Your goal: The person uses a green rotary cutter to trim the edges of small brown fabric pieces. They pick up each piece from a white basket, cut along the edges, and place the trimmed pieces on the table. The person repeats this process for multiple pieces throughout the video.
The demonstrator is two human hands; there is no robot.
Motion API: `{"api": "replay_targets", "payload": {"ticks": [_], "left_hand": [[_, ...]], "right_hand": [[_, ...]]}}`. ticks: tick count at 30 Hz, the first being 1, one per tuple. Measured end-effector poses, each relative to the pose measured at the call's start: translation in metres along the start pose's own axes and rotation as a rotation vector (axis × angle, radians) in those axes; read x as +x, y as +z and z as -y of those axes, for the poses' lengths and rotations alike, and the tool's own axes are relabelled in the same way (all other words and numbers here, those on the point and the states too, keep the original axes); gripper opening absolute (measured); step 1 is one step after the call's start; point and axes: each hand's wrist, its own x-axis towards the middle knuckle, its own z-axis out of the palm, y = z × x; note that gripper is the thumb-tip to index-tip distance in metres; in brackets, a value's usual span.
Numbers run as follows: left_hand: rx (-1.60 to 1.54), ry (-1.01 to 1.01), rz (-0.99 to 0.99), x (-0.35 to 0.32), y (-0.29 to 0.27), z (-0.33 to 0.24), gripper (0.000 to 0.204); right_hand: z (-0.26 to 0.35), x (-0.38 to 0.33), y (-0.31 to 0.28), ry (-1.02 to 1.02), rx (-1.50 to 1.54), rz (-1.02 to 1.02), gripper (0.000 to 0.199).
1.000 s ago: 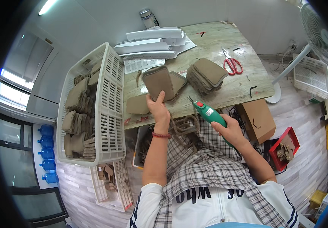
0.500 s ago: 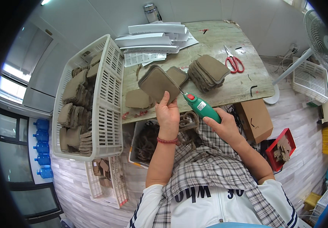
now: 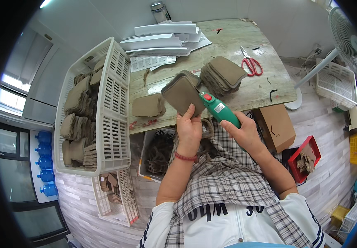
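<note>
The left hand holds a brown pad by its lower corner, thumb on top, the pad tilted just over the near part of the surface. The right hand is wrapped around a green tool with a red button, its tip pointing at the right edge of that pad; whether the tip touches it is too small to tell. Behind the held pad, a neat stack of pads stands to the right, and a low pile of pads lies to the left. Red-handled scissors lie open to the right of the stack, and loose papers are heaped at the back left, with a flask behind them. A tall white crate filled with more brown pads stands along the left side. Under the surface are a bin of dark scraps and, on the right, a cardboard box. Further right, a red tray carries small light brown pieces. A fan stands at the far right.
</note>
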Motion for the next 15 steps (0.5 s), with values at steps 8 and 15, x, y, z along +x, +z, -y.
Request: {"api": "replay_targets", "payload": {"ticks": [8, 15], "left_hand": [[0.02, -0.066, 0.001, -0.015, -0.002, 0.01, 0.04], [0.104, -0.118, 0.041, -0.021, -0.011, -0.001, 0.039]], "right_hand": [[0.008, 0.005, -0.008, 0.089, 0.095, -0.006, 0.035], [0.011, 0.008, -0.022, 0.114, 0.126, 0.08, 0.031]]}}
